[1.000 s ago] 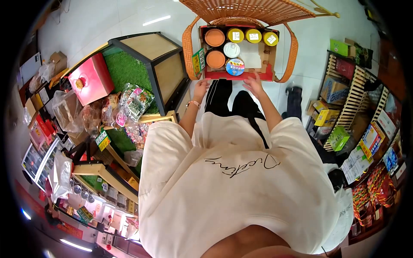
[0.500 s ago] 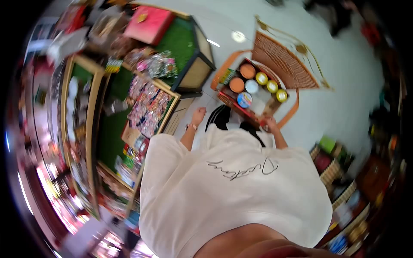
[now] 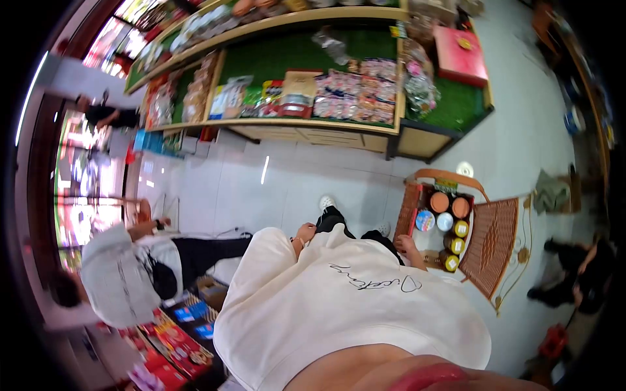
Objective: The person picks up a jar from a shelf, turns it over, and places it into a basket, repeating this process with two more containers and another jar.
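Observation:
My left hand (image 3: pixel 306 232) hangs beside my dark trousers, fingers loosely curled inward, with nothing visible in it. A band circles that wrist. Near my other thigh, my right hand (image 3: pixel 405 245) hangs with its fingers loosely bent and nothing seen in them. It is close to the near edge of a box of jars standing on a wicker chair (image 3: pixel 493 245). In the box are a jar with a blue lid (image 3: pixel 425 220), a jar with a pale lid (image 3: pixel 445 222), orange-lidded jars (image 3: pixel 439 201) and several yellow-lidded jars (image 3: pixel 458 246).
A display counter with green lining (image 3: pixel 274 65) holds packaged snacks (image 3: pixel 357 91) and a pink-red box (image 3: pixel 460 55). A person in a light top (image 3: pixel 130 274) is at the left, beside red packages (image 3: pixel 182 342). Another person in dark clothes (image 3: pixel 580 277) is at the right.
My view has turned left, swinging the counter across the top and the chair to the right. My right hand has come away from the box edge where it was.

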`<state>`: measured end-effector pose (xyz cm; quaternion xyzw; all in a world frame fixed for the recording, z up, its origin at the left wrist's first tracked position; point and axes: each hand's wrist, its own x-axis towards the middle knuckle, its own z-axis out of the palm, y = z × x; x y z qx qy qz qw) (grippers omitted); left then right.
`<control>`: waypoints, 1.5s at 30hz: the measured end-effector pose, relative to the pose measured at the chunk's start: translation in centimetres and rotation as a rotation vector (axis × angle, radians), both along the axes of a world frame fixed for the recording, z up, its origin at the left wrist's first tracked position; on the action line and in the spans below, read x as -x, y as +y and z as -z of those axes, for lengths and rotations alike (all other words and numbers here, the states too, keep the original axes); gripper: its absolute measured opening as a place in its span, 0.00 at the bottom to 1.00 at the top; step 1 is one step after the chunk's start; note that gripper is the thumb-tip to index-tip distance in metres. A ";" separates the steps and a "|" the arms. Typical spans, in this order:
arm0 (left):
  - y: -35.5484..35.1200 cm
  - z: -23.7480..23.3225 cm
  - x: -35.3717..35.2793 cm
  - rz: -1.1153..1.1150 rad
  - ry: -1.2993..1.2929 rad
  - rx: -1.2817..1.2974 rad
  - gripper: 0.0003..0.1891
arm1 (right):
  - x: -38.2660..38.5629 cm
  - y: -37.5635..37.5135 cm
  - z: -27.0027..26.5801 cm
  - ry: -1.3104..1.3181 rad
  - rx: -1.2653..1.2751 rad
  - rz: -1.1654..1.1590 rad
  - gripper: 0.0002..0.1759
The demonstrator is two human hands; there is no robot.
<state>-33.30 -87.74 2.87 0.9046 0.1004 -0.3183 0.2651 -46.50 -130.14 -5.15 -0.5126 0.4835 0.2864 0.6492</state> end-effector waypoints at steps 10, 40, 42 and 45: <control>6.4 -1.5 3.8 -0.411 -0.012 0.186 0.22 | -17.4 8.0 -5.6 -0.048 0.130 -0.342 0.19; 35.9 1.9 -3.9 -1.387 -0.187 0.435 0.19 | -50.4 48.4 2.7 -0.528 0.718 -1.236 0.16; 39.0 0.8 -7.7 -1.499 -0.176 0.431 0.19 | -54.8 51.1 2.9 -0.407 0.468 -1.249 0.16; 45.5 4.0 -10.0 -1.031 -0.343 0.204 0.18 | -61.4 56.8 0.1 -0.224 0.300 -1.277 0.18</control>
